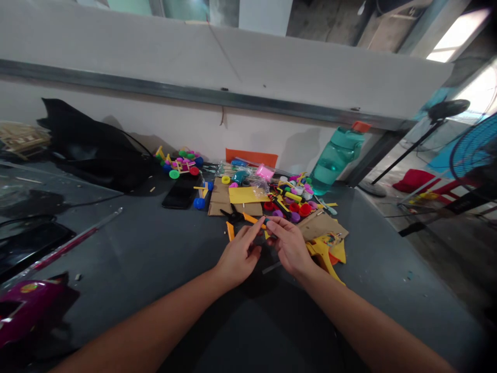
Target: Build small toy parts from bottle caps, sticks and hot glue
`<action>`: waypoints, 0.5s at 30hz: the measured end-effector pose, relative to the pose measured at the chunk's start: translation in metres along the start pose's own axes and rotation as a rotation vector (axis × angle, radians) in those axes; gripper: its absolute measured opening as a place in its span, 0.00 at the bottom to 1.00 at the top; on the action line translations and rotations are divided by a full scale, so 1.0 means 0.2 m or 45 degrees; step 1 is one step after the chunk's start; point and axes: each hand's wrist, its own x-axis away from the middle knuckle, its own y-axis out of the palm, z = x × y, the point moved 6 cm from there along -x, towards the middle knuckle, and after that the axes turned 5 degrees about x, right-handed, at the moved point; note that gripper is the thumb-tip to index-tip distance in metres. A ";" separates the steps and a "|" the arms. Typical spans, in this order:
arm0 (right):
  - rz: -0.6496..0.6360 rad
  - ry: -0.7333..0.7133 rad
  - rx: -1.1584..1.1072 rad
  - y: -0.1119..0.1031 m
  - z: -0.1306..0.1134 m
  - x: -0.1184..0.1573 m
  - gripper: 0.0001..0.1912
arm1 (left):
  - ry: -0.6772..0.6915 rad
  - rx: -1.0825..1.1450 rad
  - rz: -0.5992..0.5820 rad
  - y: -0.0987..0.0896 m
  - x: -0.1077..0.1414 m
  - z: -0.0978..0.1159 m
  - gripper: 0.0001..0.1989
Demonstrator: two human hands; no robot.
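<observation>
Hands: our left hand (238,256) and right hand (291,246) angle inward, bare forearms resting low, both in a clenched grip pinching a small teal piece (267,221) above the grey desk (128,248) | Nearby: orange-handled pliers (248,218) lie just ahead, beside flat brown cardboard (219,199) | Beyond: glossy plastic bottle caps (305,210) lie scattered near a translucent teal bottle (336,158)

The right hand (290,246) pinches a small teal piece (267,221) in its fingertips, and the left hand (237,255) reaches up just beside it, over the grey bench (116,243). Orange-handled pliers (234,215) lie just ahead of the hands, and a yellow cut-out (325,254) sits beside the right hand. Farther ahead stand a teal water bottle (336,160) and a toy car (178,166) with bottle-cap wheels.
</observation>
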 end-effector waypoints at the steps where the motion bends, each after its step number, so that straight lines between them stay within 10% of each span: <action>1: 0.019 -0.008 0.003 -0.01 0.00 0.00 0.10 | 0.000 0.005 0.004 0.00 0.00 0.00 0.35; 15: -0.098 0.042 -0.066 0.01 0.02 -0.02 0.10 | 0.035 0.076 0.037 -0.01 0.00 0.01 0.35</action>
